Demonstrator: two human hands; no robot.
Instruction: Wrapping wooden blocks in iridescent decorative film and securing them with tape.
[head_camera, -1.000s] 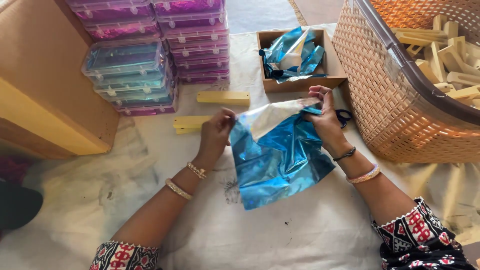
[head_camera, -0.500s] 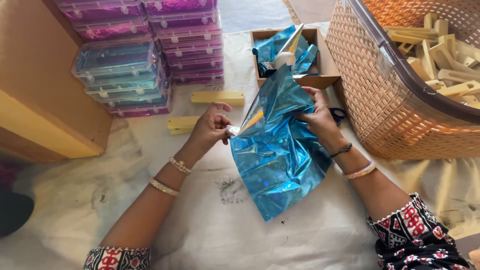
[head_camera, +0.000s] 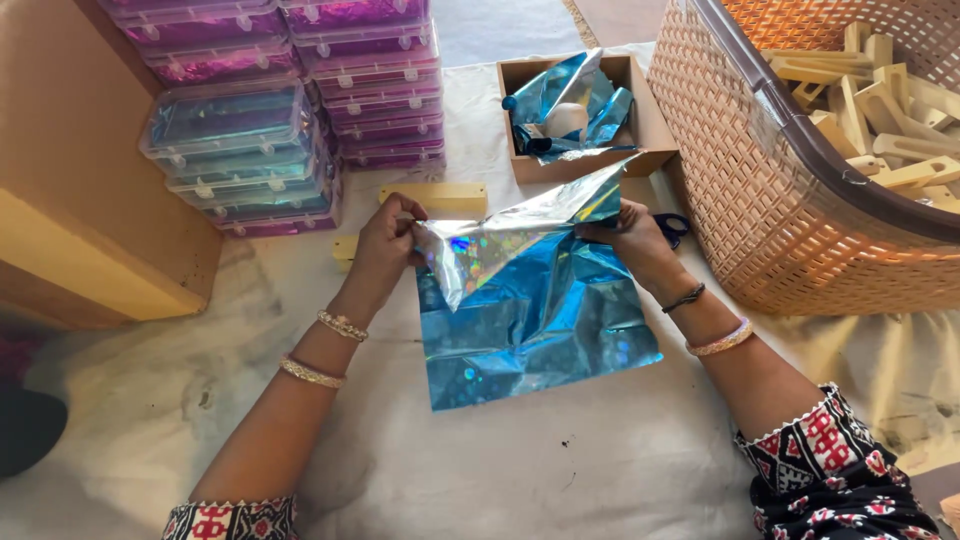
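White cloth (head_camera: 520, 470) bare nearest the camera, open room there. Blue foil sheet (head_camera: 535, 310) lies mid-cloth, its far edge folded over, silver side up. Left hand (head_camera: 385, 245) pinches the fold's left corner, right hand (head_camera: 630, 235) pinches the right end. Yellow blocks (head_camera: 435, 198) just behind the left hand; scissors (head_camera: 675, 228) partly hidden behind the right. Woven basket (head_camera: 740, 190) of wooden pieces crowds the right side. Cardboard box (head_camera: 640, 110) with foil scraps further back. Stacked plastic cases (head_camera: 235, 150) far left, beside a wooden board (head_camera: 70, 200)
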